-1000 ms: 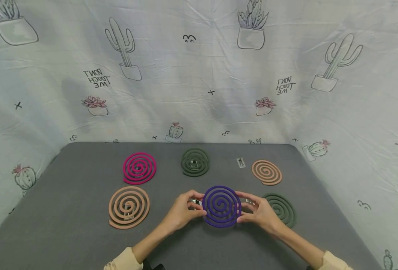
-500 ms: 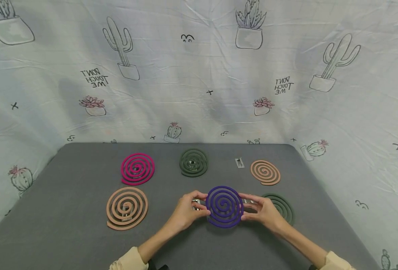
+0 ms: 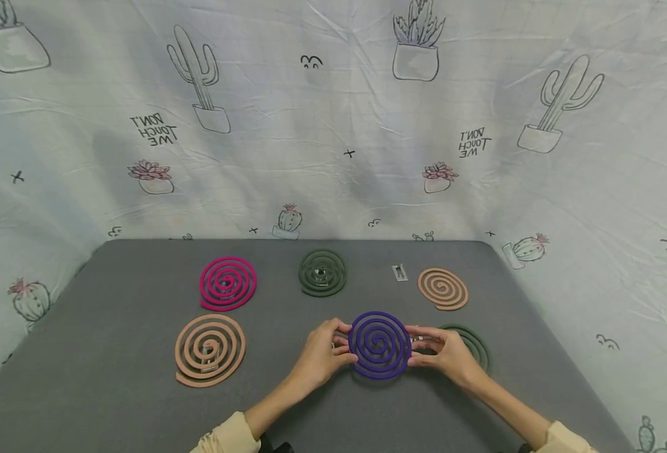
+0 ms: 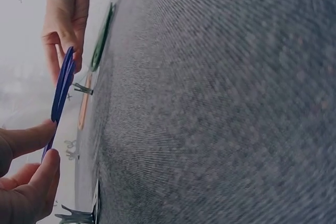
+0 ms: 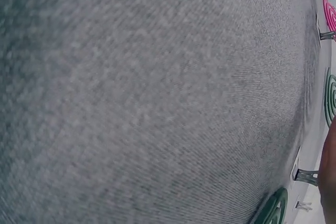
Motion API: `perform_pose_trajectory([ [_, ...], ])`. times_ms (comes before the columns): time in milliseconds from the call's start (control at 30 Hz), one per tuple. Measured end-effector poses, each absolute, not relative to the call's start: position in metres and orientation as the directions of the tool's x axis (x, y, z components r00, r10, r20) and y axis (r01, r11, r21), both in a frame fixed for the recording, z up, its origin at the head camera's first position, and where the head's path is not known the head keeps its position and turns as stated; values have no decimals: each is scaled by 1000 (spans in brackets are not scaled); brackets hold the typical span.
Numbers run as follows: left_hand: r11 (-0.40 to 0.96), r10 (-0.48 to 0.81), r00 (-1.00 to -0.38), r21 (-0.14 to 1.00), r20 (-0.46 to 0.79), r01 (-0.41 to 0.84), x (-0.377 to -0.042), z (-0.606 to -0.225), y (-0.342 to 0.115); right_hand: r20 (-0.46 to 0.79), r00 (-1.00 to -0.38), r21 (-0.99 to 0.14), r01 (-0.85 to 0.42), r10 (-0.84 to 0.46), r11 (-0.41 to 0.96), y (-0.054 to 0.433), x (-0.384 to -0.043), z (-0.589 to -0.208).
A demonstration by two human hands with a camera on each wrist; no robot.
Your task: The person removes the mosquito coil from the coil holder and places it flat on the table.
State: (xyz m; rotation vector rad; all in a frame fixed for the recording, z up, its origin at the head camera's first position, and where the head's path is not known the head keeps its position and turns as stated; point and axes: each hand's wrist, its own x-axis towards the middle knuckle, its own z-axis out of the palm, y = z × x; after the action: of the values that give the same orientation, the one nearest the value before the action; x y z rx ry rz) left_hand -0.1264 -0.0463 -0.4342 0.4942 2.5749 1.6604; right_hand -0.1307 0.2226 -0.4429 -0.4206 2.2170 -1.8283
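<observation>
Both hands hold a purple mosquito coil (image 3: 379,345) by opposite edges, its flat face turned toward the head camera. My left hand (image 3: 319,355) pinches the left rim between thumb and fingers. On the right rim, the fingers and thumb of my right hand (image 3: 449,357) do the same. The left wrist view shows the coil (image 4: 62,90) edge-on, raised off the grey cloth. A small metal coil stand (image 4: 77,215) rises from the cloth close to the left hand. Another stand (image 5: 307,177) appears beside the right hand in the right wrist view.
Toward the back are a pink coil (image 3: 228,282), a dark green coil (image 3: 333,277), a metal stand (image 3: 399,272) and a tan coil (image 3: 443,289). A larger tan coil (image 3: 210,346) lies left. Another green coil (image 3: 475,343) is partly hidden behind the right hand.
Both hands and the purple coil have shifted slightly to the right, the left hand most. The left hand now covers the stand seen beside it earlier. The head view has turned a little.
</observation>
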Motion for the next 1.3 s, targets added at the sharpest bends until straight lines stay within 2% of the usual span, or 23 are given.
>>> perform_pose_trajectory([
  [267, 411, 313, -931, 857, 187, 311, -126, -436, -45, 20, -935, -962, -114, -353, 248, 222, -131, -446],
  [433, 468, 324, -933, 831, 155, 301, -127, -436, -46, -4, -941, -950, -102, -339, 296, 221, -130, -446],
  [667, 471, 329, -939, 845, 97, 252, -126, -435, -45, -35, -946, -937, -81, -321, 341, 221, -129, -445],
  [933, 502, 320, -943, 827, 95, 254, -124, -436, -41, -51, -944, -926, -77, -327, 368, 222, -130, -444],
  [1300, 626, 331, -938, 720, 101, 299, -125, -435, -34, -87, -928, -931, -54, -362, 361, 223, -130, -446],
])
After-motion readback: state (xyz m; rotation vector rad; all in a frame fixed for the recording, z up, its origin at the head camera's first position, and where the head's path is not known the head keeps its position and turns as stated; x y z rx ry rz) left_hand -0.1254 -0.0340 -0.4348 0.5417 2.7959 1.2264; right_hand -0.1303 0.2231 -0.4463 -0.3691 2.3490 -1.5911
